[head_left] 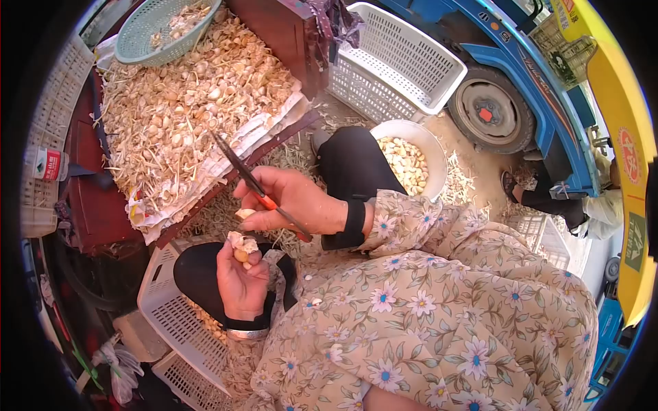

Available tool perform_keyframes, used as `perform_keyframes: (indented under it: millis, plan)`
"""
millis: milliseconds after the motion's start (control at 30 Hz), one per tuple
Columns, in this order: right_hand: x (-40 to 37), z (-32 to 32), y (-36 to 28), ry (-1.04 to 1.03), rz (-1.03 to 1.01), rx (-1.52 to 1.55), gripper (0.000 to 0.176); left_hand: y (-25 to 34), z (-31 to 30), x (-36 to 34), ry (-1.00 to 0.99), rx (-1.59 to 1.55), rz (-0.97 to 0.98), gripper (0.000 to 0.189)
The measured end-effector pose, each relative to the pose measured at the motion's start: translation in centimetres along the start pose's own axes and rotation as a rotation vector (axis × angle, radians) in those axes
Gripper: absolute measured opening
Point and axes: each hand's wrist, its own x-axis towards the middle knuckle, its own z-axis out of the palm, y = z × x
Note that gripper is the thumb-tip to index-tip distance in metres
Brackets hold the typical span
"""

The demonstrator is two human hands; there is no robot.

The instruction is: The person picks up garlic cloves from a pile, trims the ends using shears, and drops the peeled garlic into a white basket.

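Observation:
My left hand (241,284) is closed around a partly peeled garlic bulb (242,248), with loose papery skin at its top. Just above it, my right hand (291,200) grips a tool with dark blades and a red-orange part (266,201), the long blade pointing up and left. A pale garlic piece (244,214) sits at the fingertips of that same hand. Beyond my hands, a large heap of unpeeled garlic (199,103) lies on a white cloth (181,198). Peeled cloves (404,164) fill much of a white bucket (436,161) beside my knee.
A green basket (130,51) rests on the heap. White crates stand at the top (411,51) and lower left (164,301). A blue vehicle (507,41) is at the upper right, near another person's leg (548,201). Skins litter the ground.

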Motion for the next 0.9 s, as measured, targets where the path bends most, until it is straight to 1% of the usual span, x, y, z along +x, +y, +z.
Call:
perform_keyframes:
  millis: [33, 67, 100, 133, 167, 200, 233, 267, 300, 333, 367, 433, 467, 567, 600, 700, 800, 900]
  plan:
    - [0.6, -0.1, -0.3, -0.013, 0.02, -0.022, 0.038, 0.3, 0.7, 0.6, 0.023, 0.007, -0.006, 0.02]
    - [-0.1, 0.5, -0.6, -0.039, -0.016, -0.184, 0.038, 0.2, -0.3, 0.7, -0.119, -0.031, -0.044, 0.023]
    - [-0.5, 0.9, -1.0, -0.073, -0.058, -0.348, 0.038, -0.3, -0.9, 0.8, -0.115, -0.072, -0.049, 0.024]
    - [-0.9, 1.4, -1.8, -0.095, -0.063, -0.642, 0.038, -0.6, -1.1, 0.6, -0.101, -0.11, -0.057, 0.024]
    - [-1.0, 1.6, -1.2, -0.125, -0.213, -0.702, 0.038, -0.9, -1.2, 0.5, -0.083, -0.15, -0.066, 0.025]
    - [-0.9, 1.7, 0.0, -0.157, -0.365, -0.76, 0.039, -1.4, -0.4, 0.2, -0.049, -0.018, -0.018, 0.026]
    - [-1.0, 1.9, 0.7, -0.187, -0.517, -0.811, 0.039, -1.6, -0.4, 0.0, -0.075, -0.012, -0.02, 0.026]
    - [-0.3, 1.5, 0.0, -0.22, -0.475, -0.764, 0.041, -1.3, 0.0, 0.9, -0.077, -0.011, -0.027, 0.026]
    - [-0.6, 1.5, -0.1, -0.162, -0.467, -0.758, 0.041, -1.4, 0.0, 0.6, -0.105, -0.002, -0.025, 0.026]
    - [-0.8, 1.4, 0.1, -0.103, -0.457, -0.75, 0.041, -1.5, 0.2, 0.6, 0.053, 0.013, 0.032, 0.03]
    - [-0.9, 1.3, 0.1, -0.044, -0.446, -0.74, 0.041, -1.2, -0.3, 0.6, -0.024, -0.013, -0.011, 0.028]
    - [-1.1, 0.5, -0.6, 0.011, -0.165, -0.618, 0.041, -0.6, -1.6, 0.9, -0.177, -0.068, -0.096, 0.025]
    - [-1.2, 0.1, -0.9, 0.043, -0.028, -0.553, 0.04, -1.0, 0.3, 0.3, 0.016, -0.01, -0.024, 0.021]
    - [-1.7, -0.1, -0.4, 0.014, 0.011, -0.508, 0.04, -1.5, 0.8, 0.4, -0.02, 0.162, 0.045, 0.021]
    - [-1.8, -0.2, 0.4, 0.043, 0.023, -0.413, 0.039, -1.7, 0.7, 0.4, -0.027, 0.232, 0.081, 0.02]
    - [-2.1, -0.8, 0.9, 0.09, 0.0, -0.385, 0.038, -2.2, 1.7, 0.2, -0.032, 0.331, 0.158, 0.019]
    - [-2.6, -1.2, 0.5, 0.094, 0.005, -0.443, 0.038, -2.7, 2.3, 0.2, -0.012, 0.396, 0.156, 0.016]
    - [-3.3, -1.3, -0.6, 0.1, -0.042, -0.626, 0.041, -3.1, 2.4, 0.3, -0.072, 0.574, 0.223, 0.016]
